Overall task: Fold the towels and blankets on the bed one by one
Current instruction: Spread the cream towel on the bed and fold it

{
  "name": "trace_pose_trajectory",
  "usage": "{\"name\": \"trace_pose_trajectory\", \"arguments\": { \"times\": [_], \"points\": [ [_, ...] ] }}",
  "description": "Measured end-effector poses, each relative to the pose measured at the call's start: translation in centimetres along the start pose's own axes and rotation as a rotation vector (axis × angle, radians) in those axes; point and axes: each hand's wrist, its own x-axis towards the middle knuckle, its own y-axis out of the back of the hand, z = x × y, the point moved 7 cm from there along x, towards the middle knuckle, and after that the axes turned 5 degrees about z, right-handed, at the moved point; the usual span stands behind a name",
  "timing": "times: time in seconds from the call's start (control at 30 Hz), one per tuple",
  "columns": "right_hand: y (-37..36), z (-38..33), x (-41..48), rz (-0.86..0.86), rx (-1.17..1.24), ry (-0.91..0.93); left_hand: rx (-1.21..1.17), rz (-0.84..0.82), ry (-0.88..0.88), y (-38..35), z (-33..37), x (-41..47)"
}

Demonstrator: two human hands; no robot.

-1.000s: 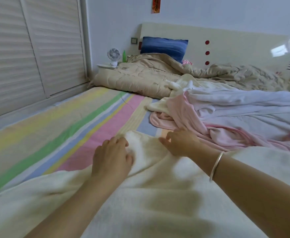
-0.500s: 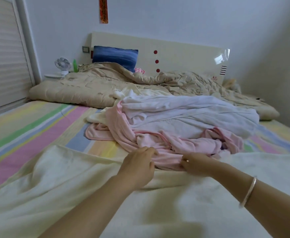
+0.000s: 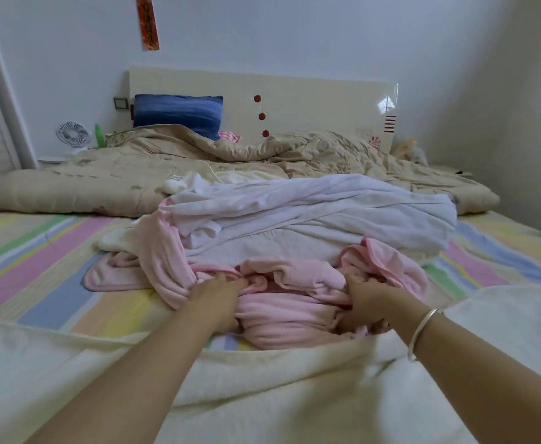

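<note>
A crumpled pink blanket (image 3: 288, 312) lies in a heap at the middle of the bed, with a white blanket (image 3: 320, 209) piled on top of it. My left hand (image 3: 217, 293) grips a fold on the pink blanket's near left side. My right hand (image 3: 365, 299), with a silver bracelet on the wrist, is closed in the pink fabric on the right. A cream blanket (image 3: 262, 395) lies spread flat across the near part of the bed, under my forearms.
The bed has a pastel striped sheet (image 3: 47, 267). A beige quilt (image 3: 128, 174) lies bunched along the headboard with a blue pillow (image 3: 177, 112) behind it. A small white fan (image 3: 72, 134) and a green bottle (image 3: 98, 136) stand at the far left. A wall runs along the right.
Both hands left the far edge of the cream blanket, reached forward and closed on the pink blanket. The view turned right, away from the shuttered wardrobe.
</note>
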Motion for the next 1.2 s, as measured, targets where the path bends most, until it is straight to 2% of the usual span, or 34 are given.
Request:
{"name": "trace_pose_trajectory", "arguments": {
  "times": [0.1, 0.17, 0.23, 0.3, 0.33, 0.37, 0.4, 0.43, 0.5, 0.53, 0.57, 0.67, 0.77, 0.9, 1.03, 1.13, 1.2],
  "points": [
    [-0.7, -0.7, 1.2, 0.114, -0.042, 0.062, -0.030, 0.087, 0.098, -0.7, 0.5, 0.7],
    [0.6, -0.5, 1.5, 0.248, 0.022, 0.081, -0.131, 0.278, 0.176, 1.1, 0.6, 0.6],
    [5.4, 0.6, 1.5, 0.538, 0.143, 0.063, -0.201, 0.534, 0.203, 5.7, 0.4, 0.9],
    [12.2, 1.1, 0.6, 0.943, 0.193, 0.072, -0.170, 0.777, 0.147, 11.4, 0.6, 1.9],
    [14.7, 1.2, 0.5, 1.084, 0.219, 0.088, -0.167, 0.817, 0.089, 13.7, 0.9, 2.9],
    [16.5, 0.9, 1.2, 1.143, 0.218, 0.105, -0.184, 0.789, 0.022, 15.0, 1.0, 4.5],
    [16.9, 0.6, 2.6, 1.102, 0.179, 0.114, -0.204, 0.680, -0.027, 15.3, 1.0, 6.2],
    [16.3, 0.5, 4.8, 0.971, 0.094, 0.109, -0.218, 0.531, -0.049, 14.8, 0.7, 7.8],
    [13.2, 0.8, 9.0, 0.588, -0.099, 0.066, -0.261, 0.322, -0.055, 13.2, -0.3, 9.4],
    [11.4, 0.9, 9.7, 0.445, -0.177, 0.052, -0.285, 0.297, -0.038, 12.6, -0.8, 9.2],
    [10.4, 0.7, 9.9, 0.371, -0.216, 0.056, -0.301, 0.309, -0.010, 12.1, -1.5, 8.7],
    [8.2, -1.4, 7.6, 0.391, -0.220, 0.101, -0.293, 0.346, 0.045, 10.0, -3.9, 4.7],
    [5.4, -5.3, 3.9, 0.381, -0.190, 0.215, -0.337, 0.287, 0.113, 6.7, -8.1, -0.9],
    [2.4, -14.0, -1.7, 0.263, -0.019, 0.396, -0.254, 0.079, 0.219, 2.9, -16.0, -8.5],
    [-0.9, -24.2, -7.1, 0.006, 0.067, 0.564, -0.097, -0.138, 0.323, 1.1, -22.8, -14.2],
    [-3.5, -29.6, -9.7, -0.133, -0.059, 0.566, 0.018, -0.146, 0.364, 1.0, -26.0, -17.3],
    [-3.6, -31.6, -9.7, -0.044, -0.181, 0.521, 0.082, -0.087, 0.431, 1.2, -27.6, -18.7]
  ]
}}
